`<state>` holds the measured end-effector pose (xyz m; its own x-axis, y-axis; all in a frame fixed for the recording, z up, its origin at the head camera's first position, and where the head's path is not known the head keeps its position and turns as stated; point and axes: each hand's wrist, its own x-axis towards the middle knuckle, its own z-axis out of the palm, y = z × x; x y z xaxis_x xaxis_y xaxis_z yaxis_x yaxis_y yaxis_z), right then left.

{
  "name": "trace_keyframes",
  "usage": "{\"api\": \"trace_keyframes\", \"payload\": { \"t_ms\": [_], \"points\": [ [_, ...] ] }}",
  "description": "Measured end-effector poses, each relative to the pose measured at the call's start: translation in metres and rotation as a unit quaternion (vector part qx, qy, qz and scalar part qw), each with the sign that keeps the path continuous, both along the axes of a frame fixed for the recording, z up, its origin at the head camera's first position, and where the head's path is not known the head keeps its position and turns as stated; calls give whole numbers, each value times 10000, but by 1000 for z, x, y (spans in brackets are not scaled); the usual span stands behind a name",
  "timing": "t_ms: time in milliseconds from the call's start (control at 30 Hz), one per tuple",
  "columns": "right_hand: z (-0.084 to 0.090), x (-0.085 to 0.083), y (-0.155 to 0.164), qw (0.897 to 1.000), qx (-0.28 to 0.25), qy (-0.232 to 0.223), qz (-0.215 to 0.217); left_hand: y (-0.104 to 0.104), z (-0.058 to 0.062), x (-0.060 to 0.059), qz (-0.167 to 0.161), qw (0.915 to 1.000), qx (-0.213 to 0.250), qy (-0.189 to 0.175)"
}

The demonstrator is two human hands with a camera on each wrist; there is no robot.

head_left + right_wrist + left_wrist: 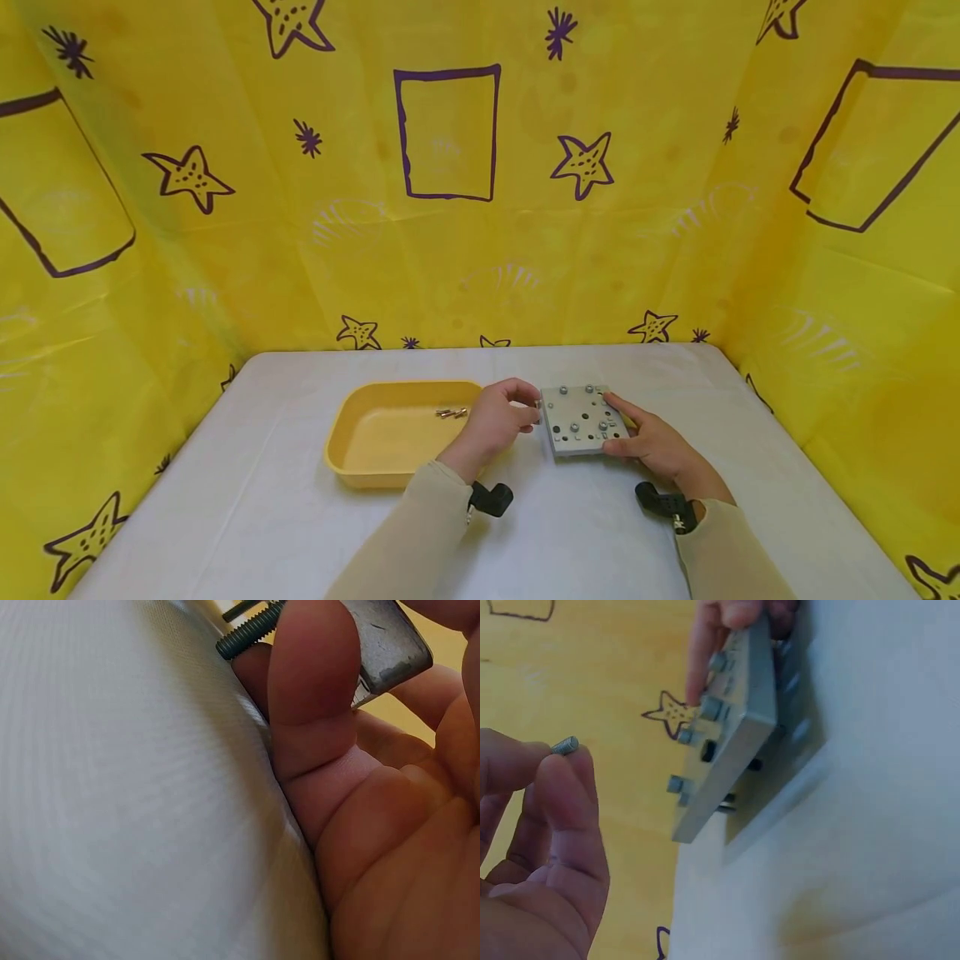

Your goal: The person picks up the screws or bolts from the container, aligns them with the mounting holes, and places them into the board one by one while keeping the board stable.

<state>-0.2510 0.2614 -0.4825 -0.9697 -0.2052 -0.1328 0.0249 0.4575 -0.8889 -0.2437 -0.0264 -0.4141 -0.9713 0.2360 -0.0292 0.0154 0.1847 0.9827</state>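
Observation:
My right hand [660,446] grips a square grey metal plate [568,407] by its right edge, tilting it over the table. Several screw heads stand up from the plate's face, among dark holes. From its underside a threaded screw end [247,636] sticks out near my right fingers in the right wrist view. My left hand [491,421] is at the plate's left side and pinches a small metal screw [566,745] between thumb and fingertips. In the left wrist view that screw is apart from the plate, its threaded end showing and its head hidden by the fingers.
A yellow plastic tray [367,479] stands left of the plate, partly behind my left forearm, with several small screws [452,413] inside. Both rest on a white-covered table [585,533]. Yellow patterned cloth [450,250] walls the back and sides.

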Motion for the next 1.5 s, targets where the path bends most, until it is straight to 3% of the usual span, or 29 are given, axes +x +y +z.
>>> {"api": "trace_keyframes", "payload": {
  "t_ms": [167, 433, 800, 1133, 1500],
  "points": [
    [0, 0, 1, 10000, 30, -19, -17, 14, -9, -1, 78, 9975, -636, 306],
    [0, 0, 0, 9999, 59, -72, -56, 33, -21, -2, 19, 9887, -1268, 796],
    [2, 0, -1, 10000, -31, 67, 52, 37, -29, -1, -170, 9845, -1375, 1080],
    [0, 0, 0, 10000, -19, -8, -10, 40, -31, 0, -196, 9822, -1547, 1049],
    [0, 0, 0, 9999, 140, 57, -29, 40, -30, 1, -197, 9772, -1649, 1327]
  ]
}}
